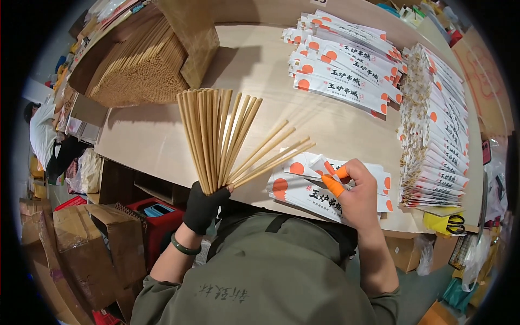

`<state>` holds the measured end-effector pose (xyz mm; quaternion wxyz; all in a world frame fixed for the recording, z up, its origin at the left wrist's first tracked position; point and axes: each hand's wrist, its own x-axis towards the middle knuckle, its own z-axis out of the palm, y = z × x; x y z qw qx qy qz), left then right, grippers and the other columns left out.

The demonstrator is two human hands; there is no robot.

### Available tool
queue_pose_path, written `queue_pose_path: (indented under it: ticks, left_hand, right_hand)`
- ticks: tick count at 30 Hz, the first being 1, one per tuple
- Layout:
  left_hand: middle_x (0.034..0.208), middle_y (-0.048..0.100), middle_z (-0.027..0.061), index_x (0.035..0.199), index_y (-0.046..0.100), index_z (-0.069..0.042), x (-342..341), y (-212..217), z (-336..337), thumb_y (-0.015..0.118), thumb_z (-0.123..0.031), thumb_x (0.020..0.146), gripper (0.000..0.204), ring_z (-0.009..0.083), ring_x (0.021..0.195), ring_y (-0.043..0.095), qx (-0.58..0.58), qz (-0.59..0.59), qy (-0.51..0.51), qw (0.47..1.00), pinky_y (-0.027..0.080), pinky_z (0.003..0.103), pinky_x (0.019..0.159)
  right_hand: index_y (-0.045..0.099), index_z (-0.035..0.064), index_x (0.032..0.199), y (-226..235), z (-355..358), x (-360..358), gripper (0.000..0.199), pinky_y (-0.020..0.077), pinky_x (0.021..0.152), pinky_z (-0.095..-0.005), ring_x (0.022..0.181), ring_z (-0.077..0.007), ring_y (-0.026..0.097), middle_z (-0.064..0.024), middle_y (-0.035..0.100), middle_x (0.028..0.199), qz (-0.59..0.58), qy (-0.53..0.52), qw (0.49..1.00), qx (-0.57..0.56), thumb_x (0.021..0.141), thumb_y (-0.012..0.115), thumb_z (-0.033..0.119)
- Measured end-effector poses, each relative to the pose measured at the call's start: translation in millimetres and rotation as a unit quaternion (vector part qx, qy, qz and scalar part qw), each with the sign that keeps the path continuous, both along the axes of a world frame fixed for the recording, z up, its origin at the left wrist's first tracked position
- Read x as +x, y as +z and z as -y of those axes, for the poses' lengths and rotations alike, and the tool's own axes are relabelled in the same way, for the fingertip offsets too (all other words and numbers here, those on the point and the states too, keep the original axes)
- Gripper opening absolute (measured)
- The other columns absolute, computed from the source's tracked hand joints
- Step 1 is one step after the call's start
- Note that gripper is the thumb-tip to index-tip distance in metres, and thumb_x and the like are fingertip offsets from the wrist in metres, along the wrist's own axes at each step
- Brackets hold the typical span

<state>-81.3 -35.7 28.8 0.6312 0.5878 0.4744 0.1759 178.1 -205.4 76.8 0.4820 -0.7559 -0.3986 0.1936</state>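
My left hand (205, 210), in a black fingerless glove, grips a fanned bunch of wooden chopsticks (215, 143) by their lower ends. Several of these sticks splay off to the right, their tips reaching toward the sleeves. Orange finger cots cover the thumb and forefinger of my right hand (357, 196), which are closed in a pinch at the end of a white paper chopstick sleeve (315, 164). Beneath that hand lies a small pile of flat sleeves (300, 196) with red-orange circles, at the table's near edge.
Far left on the table (260, 70), an open box (200, 40) holds stacked loose chopsticks (146, 67). Filled sleeves (341, 67) lie at the far right, beside a tall stack of more (439, 135). Black-handled scissors (455, 224) sit at the right edge. Cardboard boxes (81, 244) stand lower left; another person (46, 130) is beyond.
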Motion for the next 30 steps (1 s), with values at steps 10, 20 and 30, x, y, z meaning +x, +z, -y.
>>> queue_pose_path:
  ticks: [10,20,30]
  left_hand:
    - [0.078,0.068,0.0104,0.094,0.066,-0.001,-4,32,-45,0.071,-0.014,0.076,0.023,0.0172,0.072,0.065,0.182,-0.134,-0.177,0.958,0.051,0.031,0.065]
    - [0.087,0.068,0.0055,0.103,0.065,0.002,109,5,-11,0.064,-0.013,0.086,0.023,0.0128,0.082,0.063,0.172,0.134,0.004,0.976,0.050,0.028,0.073]
    - [0.092,0.067,0.0056,0.104,0.064,0.000,61,-23,29,0.061,-0.006,0.082,0.023,0.0091,0.083,0.061,0.077,-0.022,-0.131,0.988,0.050,0.026,0.077]
  right_hand:
    - [0.067,0.0015,0.084,3,8,19,0.016,0.0441,0.061,-0.0289,0.067,-0.0164,0.054,-0.0052,0.055,0.074,0.121,0.118,0.985,-0.022,0.072,0.076,0.007]
    - [0.062,0.0015,0.104,11,-34,16,0.042,0.0462,0.074,-0.0399,0.078,-0.0301,0.058,-0.0098,0.059,0.080,0.415,0.154,0.895,0.052,0.070,0.074,0.023]
    - [0.057,0.0018,0.116,-34,25,-7,0.053,0.0453,0.074,-0.0361,0.092,-0.0260,0.057,-0.0127,0.056,0.107,0.354,0.303,0.877,-0.118,0.070,0.074,0.022]
